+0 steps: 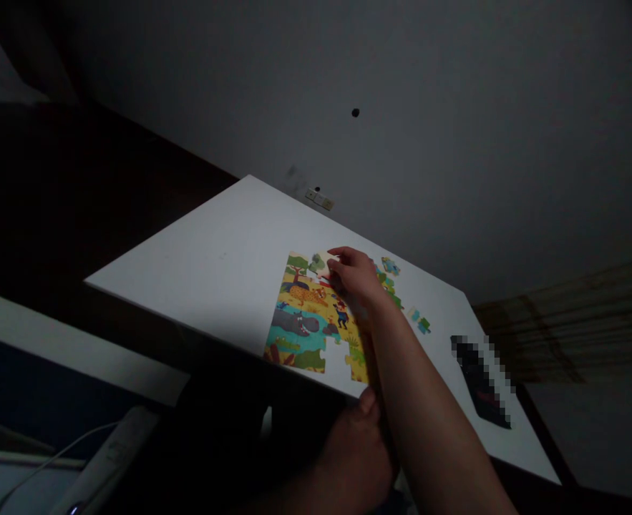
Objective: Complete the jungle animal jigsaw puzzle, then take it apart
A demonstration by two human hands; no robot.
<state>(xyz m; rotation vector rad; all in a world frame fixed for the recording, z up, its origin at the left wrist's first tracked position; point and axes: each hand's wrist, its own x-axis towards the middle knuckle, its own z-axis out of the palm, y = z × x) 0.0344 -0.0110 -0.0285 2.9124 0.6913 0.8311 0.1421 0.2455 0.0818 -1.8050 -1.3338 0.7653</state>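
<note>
A partly assembled jigsaw puzzle with cartoon animals, among them a hippo and a leopard, lies on the white table. At its top edge my right hand pinches a pale puzzle piece with a green tree on it, over a gap there. Another gap shows white at the puzzle's lower edge. My left hand is low at the table's near edge, its thumb by the puzzle's lower right corner. The other fingers of that hand are dark and hidden. My right forearm covers part of the puzzle's right side.
Loose puzzle pieces lie to the right of my right hand, with another piece farther back. A dark object, partly pixelated, rests on the table's right part. Behind the table stands a grey wall with a socket strip.
</note>
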